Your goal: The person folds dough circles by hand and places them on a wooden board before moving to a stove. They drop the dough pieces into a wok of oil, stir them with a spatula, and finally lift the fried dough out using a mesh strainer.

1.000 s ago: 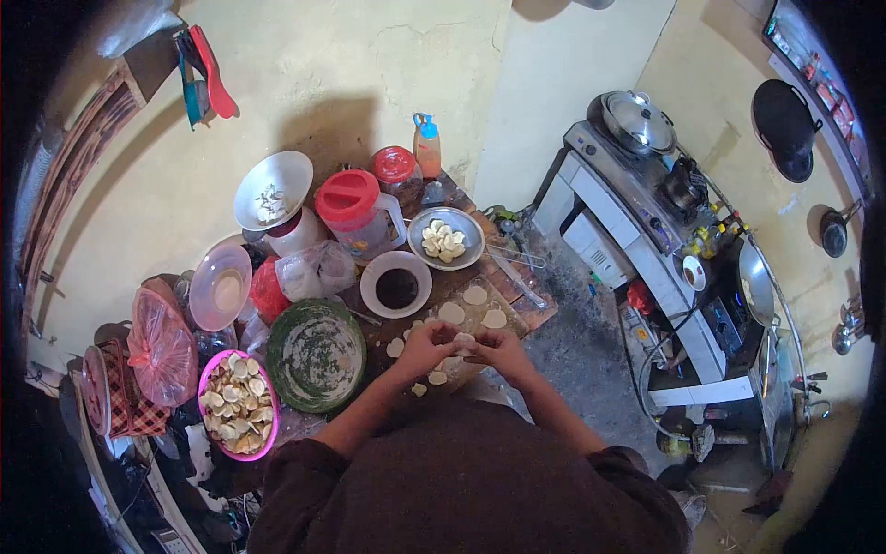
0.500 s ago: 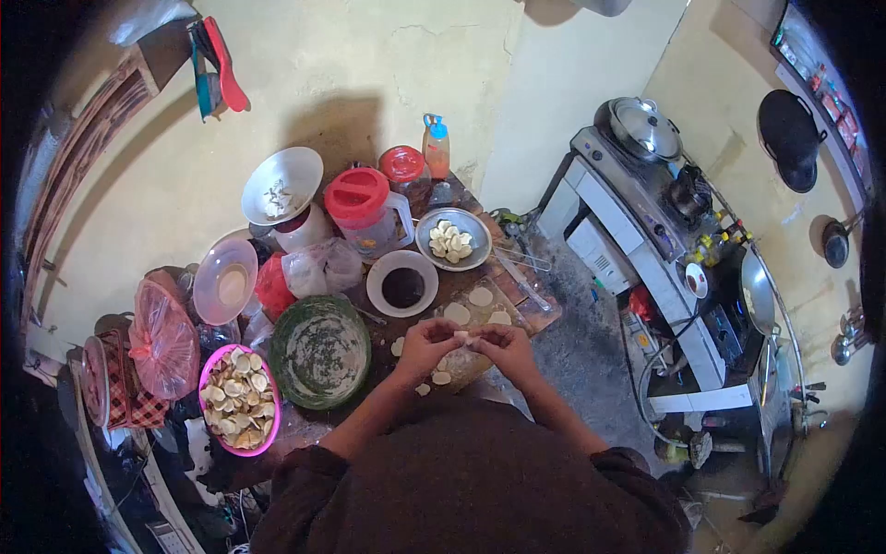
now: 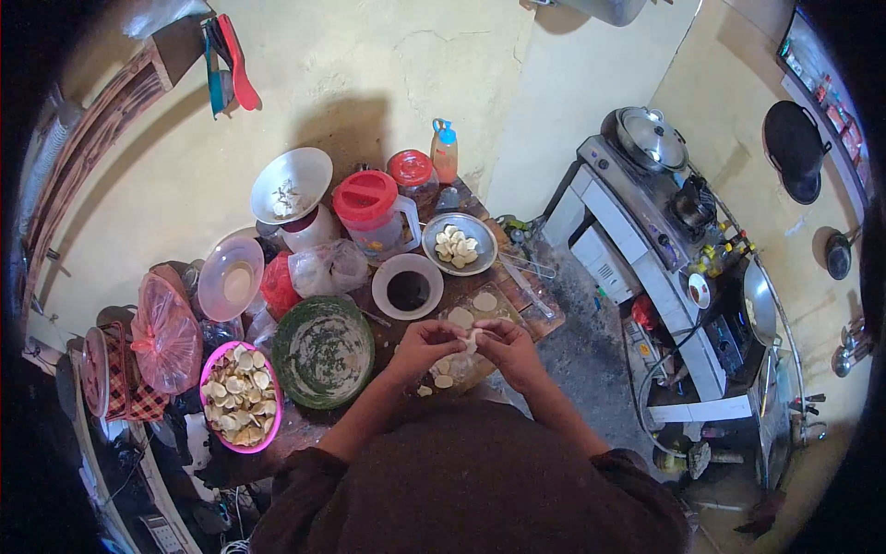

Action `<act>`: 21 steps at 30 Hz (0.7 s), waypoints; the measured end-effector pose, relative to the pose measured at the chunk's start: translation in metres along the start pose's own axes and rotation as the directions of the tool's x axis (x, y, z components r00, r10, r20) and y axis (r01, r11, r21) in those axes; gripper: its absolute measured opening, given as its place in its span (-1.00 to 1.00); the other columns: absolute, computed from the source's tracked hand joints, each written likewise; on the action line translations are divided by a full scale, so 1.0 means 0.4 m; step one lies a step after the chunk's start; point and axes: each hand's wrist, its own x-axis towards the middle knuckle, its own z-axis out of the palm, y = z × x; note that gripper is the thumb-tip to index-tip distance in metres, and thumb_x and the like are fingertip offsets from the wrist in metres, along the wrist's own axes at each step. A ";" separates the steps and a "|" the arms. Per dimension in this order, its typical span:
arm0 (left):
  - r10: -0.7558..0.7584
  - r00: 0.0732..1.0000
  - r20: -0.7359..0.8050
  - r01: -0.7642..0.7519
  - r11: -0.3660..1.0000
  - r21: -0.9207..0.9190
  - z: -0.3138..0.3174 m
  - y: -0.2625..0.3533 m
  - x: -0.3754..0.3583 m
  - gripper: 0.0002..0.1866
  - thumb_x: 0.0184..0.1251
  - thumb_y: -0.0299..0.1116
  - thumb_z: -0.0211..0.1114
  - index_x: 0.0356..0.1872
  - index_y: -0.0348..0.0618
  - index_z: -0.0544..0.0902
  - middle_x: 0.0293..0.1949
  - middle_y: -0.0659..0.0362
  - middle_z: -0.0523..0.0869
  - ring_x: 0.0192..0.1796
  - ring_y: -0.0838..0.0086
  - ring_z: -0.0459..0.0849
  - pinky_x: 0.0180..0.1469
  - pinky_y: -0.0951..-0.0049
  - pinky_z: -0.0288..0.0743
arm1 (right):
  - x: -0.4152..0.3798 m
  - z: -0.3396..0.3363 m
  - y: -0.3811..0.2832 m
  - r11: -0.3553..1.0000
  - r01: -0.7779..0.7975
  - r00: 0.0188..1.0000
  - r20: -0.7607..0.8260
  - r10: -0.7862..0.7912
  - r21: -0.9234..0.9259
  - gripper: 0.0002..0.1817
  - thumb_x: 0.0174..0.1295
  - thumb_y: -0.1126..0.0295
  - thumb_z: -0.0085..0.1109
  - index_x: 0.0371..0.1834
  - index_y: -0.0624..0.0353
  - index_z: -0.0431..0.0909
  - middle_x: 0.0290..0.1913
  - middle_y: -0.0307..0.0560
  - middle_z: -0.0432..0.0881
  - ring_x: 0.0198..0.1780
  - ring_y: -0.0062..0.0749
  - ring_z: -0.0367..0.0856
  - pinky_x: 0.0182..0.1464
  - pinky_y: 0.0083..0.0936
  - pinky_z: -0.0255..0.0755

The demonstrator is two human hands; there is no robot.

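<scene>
Between my two hands is a small pale piece of dough [image 3: 471, 343], pinched by the fingertips of both. My left hand [image 3: 430, 347] grips its left side and my right hand [image 3: 509, 353] its right side, above a floured board [image 3: 482, 367]. Flat dough rounds [image 3: 484, 301] lie on the board, partly covered by my hands. Just beyond stands a white bowl [image 3: 379, 297] with a dark filling [image 3: 408, 290] inside. A metal sieve or bowl [image 3: 487, 258] behind the board holds several small folded dough pieces [image 3: 456, 246].
Left of my hands are a green flour-dusted basin [image 3: 323, 392] and a pink-rimmed basket [image 3: 276, 420] full of folded dough pieces. A red-lidded pitcher [image 3: 369, 214], a jar [image 3: 415, 175] and a bottle [image 3: 445, 152] stand at the back. A stove [image 3: 637, 189] is at right.
My fingers have shifted on the dough, and more of its pale surface shows between them. The whole view has moved slightly.
</scene>
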 end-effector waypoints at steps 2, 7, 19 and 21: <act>0.198 0.980 -0.011 -0.197 0.980 0.027 -0.003 -0.009 0.008 -0.76 0.10 -0.52 0.32 -0.17 -0.27 0.58 -0.15 0.19 0.61 -0.08 0.52 0.59 0.03 0.46 0.46 | 0.001 0.009 -0.001 0.999 0.034 0.998 -0.047 -0.033 0.013 -0.71 0.14 0.43 0.24 -0.08 0.29 0.53 -0.23 -0.13 0.62 -0.25 -0.50 0.58 -0.13 -0.59 0.48; 0.200 0.979 -0.037 -0.198 0.979 0.050 0.007 0.009 -0.003 -0.75 0.11 -0.53 0.31 -0.15 -0.30 0.60 -0.14 0.19 0.61 -0.07 0.52 0.58 0.02 0.48 0.45 | 0.003 0.023 -0.001 0.997 -0.015 1.000 -0.004 0.014 -0.073 -0.73 0.16 0.37 0.23 -0.12 0.29 0.56 -0.24 -0.11 0.63 -0.26 -0.48 0.61 -0.14 -0.58 0.49; 0.088 0.987 -0.134 -0.059 0.977 0.206 -0.003 -0.008 0.003 -0.83 0.07 -0.48 0.35 -0.31 -0.33 0.61 -0.40 0.19 0.67 -0.35 0.60 0.62 -0.19 0.57 0.52 | 0.001 0.040 -0.041 0.664 0.277 0.921 -0.005 -0.389 -0.694 -0.83 0.07 0.44 0.28 -0.31 0.31 0.60 -0.42 -0.08 0.64 -0.38 -0.49 0.63 -0.34 -0.60 0.49; 0.068 0.992 -0.102 -0.051 0.986 0.159 0.000 -0.012 0.003 -0.83 0.07 -0.48 0.35 -0.32 -0.33 0.61 -0.40 0.18 0.67 -0.35 0.60 0.62 -0.20 0.58 0.52 | 0.002 0.048 -0.034 0.579 0.343 0.859 -0.003 -0.513 -0.740 -0.84 0.04 0.47 0.29 -0.33 0.30 0.59 -0.43 -0.07 0.63 -0.40 -0.46 0.63 -0.36 -0.60 0.50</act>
